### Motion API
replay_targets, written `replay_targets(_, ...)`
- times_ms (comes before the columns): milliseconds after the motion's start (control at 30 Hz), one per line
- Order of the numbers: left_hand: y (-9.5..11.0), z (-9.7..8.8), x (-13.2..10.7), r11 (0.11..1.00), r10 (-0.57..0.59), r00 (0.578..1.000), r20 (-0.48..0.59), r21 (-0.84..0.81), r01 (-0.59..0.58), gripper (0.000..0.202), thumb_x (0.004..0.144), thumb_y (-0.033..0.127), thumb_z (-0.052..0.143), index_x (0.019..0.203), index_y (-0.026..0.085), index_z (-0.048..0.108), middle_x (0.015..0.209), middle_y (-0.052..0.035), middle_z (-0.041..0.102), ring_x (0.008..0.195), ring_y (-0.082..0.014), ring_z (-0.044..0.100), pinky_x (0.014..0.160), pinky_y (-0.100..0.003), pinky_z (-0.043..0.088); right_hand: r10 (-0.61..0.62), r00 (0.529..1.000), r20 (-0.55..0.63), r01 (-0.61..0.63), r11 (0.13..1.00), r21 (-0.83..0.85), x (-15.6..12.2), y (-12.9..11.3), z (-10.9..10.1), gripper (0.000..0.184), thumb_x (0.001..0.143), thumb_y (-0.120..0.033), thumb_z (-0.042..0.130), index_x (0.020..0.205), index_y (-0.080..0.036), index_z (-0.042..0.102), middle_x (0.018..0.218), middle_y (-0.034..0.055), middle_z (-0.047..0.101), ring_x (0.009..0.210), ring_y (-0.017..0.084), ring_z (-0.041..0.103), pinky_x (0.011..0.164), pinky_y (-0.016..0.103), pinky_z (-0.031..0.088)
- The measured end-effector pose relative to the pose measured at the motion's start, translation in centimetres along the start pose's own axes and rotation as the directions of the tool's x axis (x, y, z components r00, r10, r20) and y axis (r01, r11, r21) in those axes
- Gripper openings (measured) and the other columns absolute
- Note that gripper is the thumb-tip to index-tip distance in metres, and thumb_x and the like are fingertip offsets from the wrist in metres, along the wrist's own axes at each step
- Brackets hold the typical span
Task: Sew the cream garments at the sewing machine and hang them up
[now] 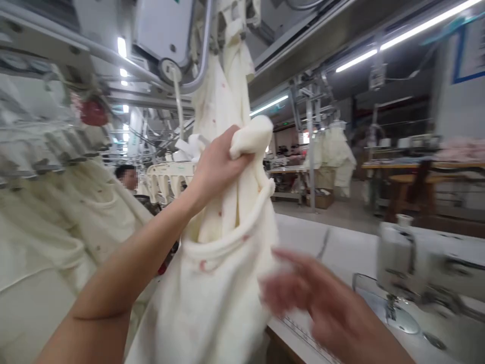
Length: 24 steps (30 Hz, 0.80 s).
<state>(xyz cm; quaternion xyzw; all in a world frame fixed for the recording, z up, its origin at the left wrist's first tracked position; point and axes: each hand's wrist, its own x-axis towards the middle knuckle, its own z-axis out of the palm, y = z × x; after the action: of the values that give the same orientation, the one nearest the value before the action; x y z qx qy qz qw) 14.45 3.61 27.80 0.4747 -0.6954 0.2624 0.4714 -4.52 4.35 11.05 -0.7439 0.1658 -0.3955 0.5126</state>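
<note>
My left hand (222,162) is closed around the upper part of a cream baby garment (223,283) with small reddish prints. A bunched fold of its cloth sticks out above my fist. Below the grip, the round bound neckline hangs open towards me, and the lower body of the garment is blurred. My right hand (303,293) is beside the garment's right edge, smeared by motion. Its fingers point at the cloth, and I cannot tell whether they touch it. More cream cloth (217,101) hangs from clips directly above and behind my left hand.
A sewing machine (424,273) stands on a white worktable (341,242) at the right. Several cream garments (56,227) hang from a rail at the left. Overhead are metal rails and a white box (164,30). A person (129,177) is in the left background.
</note>
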Motion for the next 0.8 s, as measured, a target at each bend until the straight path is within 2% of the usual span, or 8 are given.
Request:
replay_targets(133, 6.0, 1.4, 1.1, 0.982, 0.119, 0.989, 0.091, 0.139, -0.131, 0.014, 0.079, 0.029, 0.052, 0.091, 0.021, 0.051, 0.075, -0.0032, 0.055, 0.082, -0.0244, 0.057, 0.074, -0.034, 0.042, 0.023, 0.926, -0.377, 0.018, 0.994, 0.105, 4.6, -1.6, 0.0, 0.047, 0.075, -0.049, 0.064, 0.11, -0.023, 0.049, 0.104, 0.0074, 0.062, 0.09, 0.022, 0.059, 0.078, 0.034, 0.051)
replay_targets(233, 6.7, 0.8, 0.5, 0.964, 0.09, 0.982, 0.165, 0.232, -0.128, 0.024, 0.08, 0.04, 0.051, 0.093, 0.021, 0.05, 0.072, -0.0036, 0.055, 0.072, -0.0241, 0.057, 0.066, -0.033, 0.041, 0.073, 0.948, -0.31, -0.014, 0.982, 0.188, 3.4, -1.0, -3.0, 0.035, 0.077, -0.038, 0.066, 0.106, -0.024, 0.055, 0.099, 0.0043, 0.065, 0.089, 0.022, 0.061, 0.08, 0.035, 0.051)
replay_targets(333, 4.7, 0.5, -1.6, 0.916, -0.075, 0.946, 0.316, 0.397, -0.06, 0.043, 0.076, 0.058, 0.049, 0.096, 0.02, 0.051, 0.067, -0.004, 0.056, 0.06, -0.0234, 0.055, 0.056, -0.03, 0.039, 0.146, 0.965, -0.218, -0.037, 0.898, 0.439, -0.3, -1.5, -6.4, 0.031, 0.08, -0.039, 0.064, 0.106, -0.022, 0.059, 0.091, 0.0042, 0.068, 0.075, 0.018, 0.064, 0.069, 0.03, 0.053)
replay_targets(433, 1.8, 2.7, -6.0, 0.859, -0.267, 0.81, 0.522, 0.51, -0.046, 0.062, 0.073, 0.068, 0.045, 0.111, 0.018, 0.048, 0.059, -0.0039, 0.058, 0.052, -0.026, 0.056, 0.048, -0.03, 0.037, 0.278, 0.944, -0.178, -0.146, 0.836, 0.53, -3.7, -0.9, -8.4, 0.03, 0.08, -0.039, 0.066, 0.101, -0.019, 0.063, 0.082, 0.0048, 0.068, 0.065, 0.015, 0.063, 0.06, 0.023, 0.05)
replay_targets(567, -0.9, 9.0, -13.0, 0.863, -0.32, 0.565, 0.76, 0.481, -0.158, 0.054, 0.082, 0.048, 0.047, 0.123, 0.014, 0.046, 0.075, -0.0114, 0.067, 0.072, -0.0347, 0.064, 0.061, -0.042, 0.046, 0.412, 0.876, -0.251, -0.259, 0.841, 0.475, -6.0, 3.8, -7.9, 0.032, 0.077, -0.043, 0.067, 0.093, -0.015, 0.064, 0.074, 0.0029, 0.066, 0.061, 0.012, 0.058, 0.054, 0.019, 0.045)
replay_targets(633, -0.9, 12.2, -15.3, 0.901, -0.278, 0.594, 0.755, 0.42, -0.112, 0.054, 0.083, 0.038, 0.05, 0.129, 0.011, 0.042, 0.1, -0.0173, 0.065, 0.093, -0.0348, 0.061, 0.076, -0.046, 0.046, 0.422, 0.845, -0.328, -0.252, 0.856, 0.451, -6.7, 6.2, -7.1, 0.035, 0.079, -0.047, 0.064, 0.094, -0.016, 0.063, 0.075, 0.002, 0.064, 0.062, 0.012, 0.057, 0.055, 0.02, 0.044)
replay_targets(733, 1.1, 16.2, -16.4, 1.0, -0.022, 0.698, 0.716, 0.015, 0.016, 0.057, 0.087, 0.041, 0.046, 0.136, 0.014, 0.033, 0.137, -0.0161, 0.041, 0.127, -0.0287, 0.038, 0.102, -0.044, 0.033, 0.406, 0.808, -0.427, -0.228, 0.884, 0.408, -7.6, 7.8, -6.8, 0.033, 0.084, -0.048, 0.058, 0.1, -0.019, 0.06, 0.079, 0.0007, 0.063, 0.068, 0.013, 0.056, 0.061, 0.022, 0.045)
replay_targets(800, 3.0, 18.6, -16.3, 0.942, 0.124, 0.669, 0.732, -0.299, 0.152, 0.056, 0.089, 0.045, 0.04, 0.137, 0.018, 0.031, 0.14, -0.0125, 0.038, 0.129, -0.0257, 0.033, 0.104, -0.042, 0.03, 0.403, 0.792, -0.459, -0.251, 0.9, 0.358, -8.5, 7.7, -7.1, 0.032, 0.085, -0.047, 0.056, 0.102, -0.021, 0.058, 0.08, 0.0006, 0.062, 0.069, 0.014, 0.055, 0.061, 0.022, 0.044)
